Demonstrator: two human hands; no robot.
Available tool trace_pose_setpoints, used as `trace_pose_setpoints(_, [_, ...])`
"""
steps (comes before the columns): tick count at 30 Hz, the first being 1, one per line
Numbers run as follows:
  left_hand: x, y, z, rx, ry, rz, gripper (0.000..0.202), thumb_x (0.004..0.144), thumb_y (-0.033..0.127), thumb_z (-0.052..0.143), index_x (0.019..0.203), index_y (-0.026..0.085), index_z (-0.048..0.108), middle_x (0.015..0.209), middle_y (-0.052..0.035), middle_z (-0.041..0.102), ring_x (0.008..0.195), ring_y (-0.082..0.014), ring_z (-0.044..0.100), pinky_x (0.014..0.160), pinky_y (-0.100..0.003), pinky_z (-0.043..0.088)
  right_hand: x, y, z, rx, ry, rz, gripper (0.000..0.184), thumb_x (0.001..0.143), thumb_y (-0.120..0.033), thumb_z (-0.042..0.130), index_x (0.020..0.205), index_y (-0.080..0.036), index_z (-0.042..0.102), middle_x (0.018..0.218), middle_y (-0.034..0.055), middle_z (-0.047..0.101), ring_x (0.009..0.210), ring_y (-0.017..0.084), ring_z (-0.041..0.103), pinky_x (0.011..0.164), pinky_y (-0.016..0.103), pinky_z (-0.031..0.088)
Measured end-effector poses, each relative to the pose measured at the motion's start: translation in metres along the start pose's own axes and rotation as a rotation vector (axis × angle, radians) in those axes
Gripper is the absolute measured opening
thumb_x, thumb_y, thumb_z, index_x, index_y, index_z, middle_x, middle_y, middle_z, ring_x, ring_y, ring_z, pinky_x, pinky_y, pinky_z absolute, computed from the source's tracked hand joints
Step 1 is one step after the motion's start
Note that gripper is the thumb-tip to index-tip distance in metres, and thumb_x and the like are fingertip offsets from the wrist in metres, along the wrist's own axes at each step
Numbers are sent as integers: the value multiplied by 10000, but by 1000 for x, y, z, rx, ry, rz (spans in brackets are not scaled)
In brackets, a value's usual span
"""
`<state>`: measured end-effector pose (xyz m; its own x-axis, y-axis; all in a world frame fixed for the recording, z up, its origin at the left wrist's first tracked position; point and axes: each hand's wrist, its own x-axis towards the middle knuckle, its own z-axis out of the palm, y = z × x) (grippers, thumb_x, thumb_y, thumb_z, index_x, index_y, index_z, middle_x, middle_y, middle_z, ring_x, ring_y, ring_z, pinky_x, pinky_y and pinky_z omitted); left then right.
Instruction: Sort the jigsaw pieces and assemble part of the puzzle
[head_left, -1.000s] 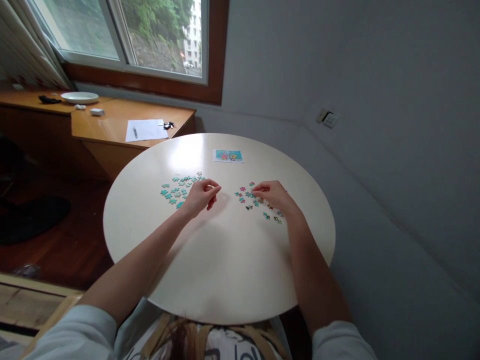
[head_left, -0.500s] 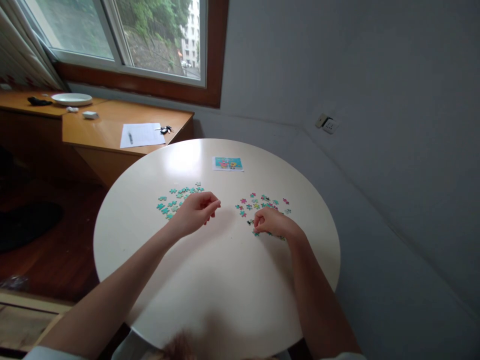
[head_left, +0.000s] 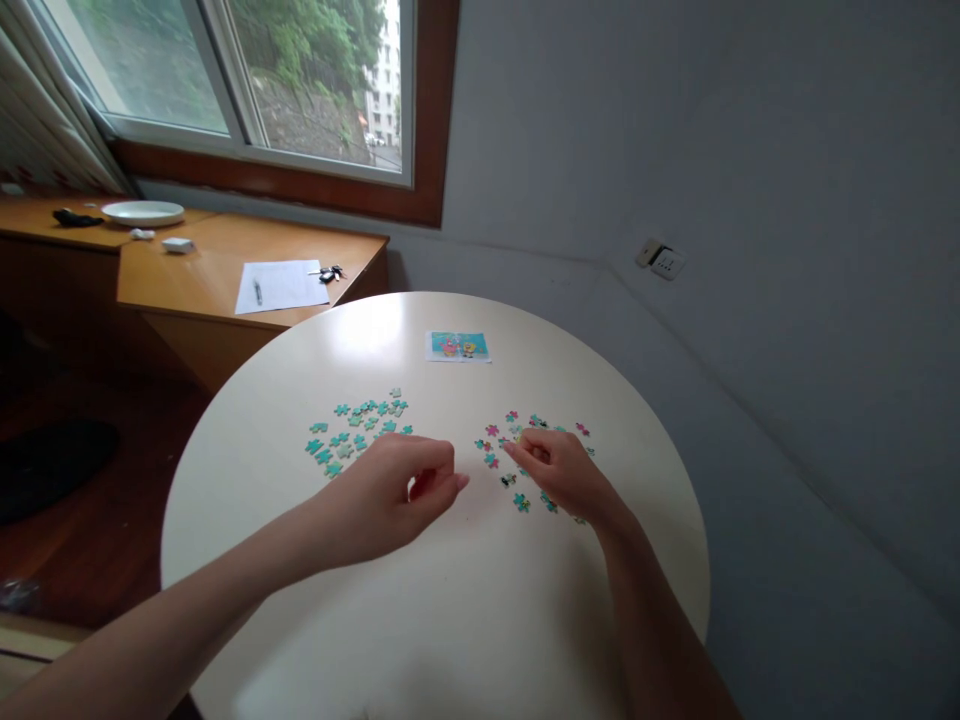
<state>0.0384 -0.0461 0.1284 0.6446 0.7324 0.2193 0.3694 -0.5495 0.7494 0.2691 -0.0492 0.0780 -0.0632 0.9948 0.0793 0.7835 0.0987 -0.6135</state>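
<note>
Right hand point(head_left: 566, 472) is now farther from the body, off the teal-and-yellow piece point(head_left: 521, 503) at its fingertips half a second ago; left hand point(head_left: 405, 490) sits closer to the body and to the right one; the view tips as well, so the table shows lower.

Left grip: fingers curled, thumb and index drawn close, held above the table; can't tell whether anything is between them. Right grip: fingers folded, tips over the pieces; can't tell if one is pinched (tips blend into the clutter below).

Jigsaw pieces lie in two groups: mostly teal pieces point(head_left: 359, 441) just beyond and left of the left grip; mixed-colour pieces point(head_left: 491, 461) around and under the right grip; reads like a split by colour, one group per hand, but that's a guess; picture card point(head_left: 458, 346) lies beyond both grips, between the groups, probably so it stays visible without blocking either hand.

Room: bare table point(head_left: 450, 620) between the grips and a wide stretch on the body side of both; rim is well apart from the left grip, past the teal group; it's nearer on the right grip's outer side, wall point(head_left: 787, 300) beyond.
</note>
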Motion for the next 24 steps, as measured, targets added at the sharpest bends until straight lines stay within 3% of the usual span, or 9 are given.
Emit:
trace_pose_setpoints(3, [12,-18,7,9,12,-3,360,742,239,450,529,188,165,471,51,207,471,-86,180,439,-230,195,3,-6,1,16,98,-31,424,825,-387,458,525,-202,222,467,-52,256,476,86,260,513,248,232])
trace_pose_setpoints(8, [34,-51,25,-96,-14,-90,351,672,181,457,535,189,134,502,60,114,487,-80,127,442,-229,140,16,-17,17,53,150,-132,366,800,-302,480,543,-214,235,484,-49,301,488,101,319,533,250,295])
trace_pose_setpoints(11, [53,-69,40,-340,191,-175,334,692,241,536,540,195,243,501,66,248,469,-71,300,446,-193,263,31,-24,37,174,302,-224,160,814,-310,481,690,-209,470,734,27,551,733,164,525,702,285,423])
trace_pose_setpoints(13, [66,-75,49,-605,293,-237,195,721,325,579,678,194,441,590,48,428,563,-99,473,541,-210,417,42,-27,51,308,330,-238,247,865,-381,448,999,-203,554,1073,94,591,1043,203,532,907,341,419])
trace_pose_setpoints(15, [78,-74,55,-864,341,-302,253,791,423,519,944,222,522,796,-4,573,772,-141,583,700,-265,496,55,-30,66,439,273,-208,450,903,-489,375,1240,-211,483,1333,114,477,1269,207,405,1063,383,321])
trace_pose_setpoints(17, [86,-71,58,-981,359,-363,357,838,481,448,1104,252,512,1013,-48,609,974,-172,589,819,-303,501,66,-33,77,556,176,-148,606,907,-596,282,1367,-217,390,1450,102,366,1377,211,267,1136,419,222])
trace_pose_setpoints(21, [90,-66,57,-974,366,-423,444,887,485,345,1221,254,524,1248,-68,559,1247,-198,454,963,-328,452,77,-43,84,689,66,-139,717,882,-683,187,1459,-266,264,1515,47,284,1432,199,139,1178,432,115])
trace_pose_setpoints(24, [81,-69,50,-862,239,-347,488,899,528,315,1268,292,529,1317,-49,534,1290,-241,419,943,-374,469,72,-49,72,672,-25,-178,698,873,-688,232,1469,-325,231,1517,14,289,1437,206,121,1177,443,111])
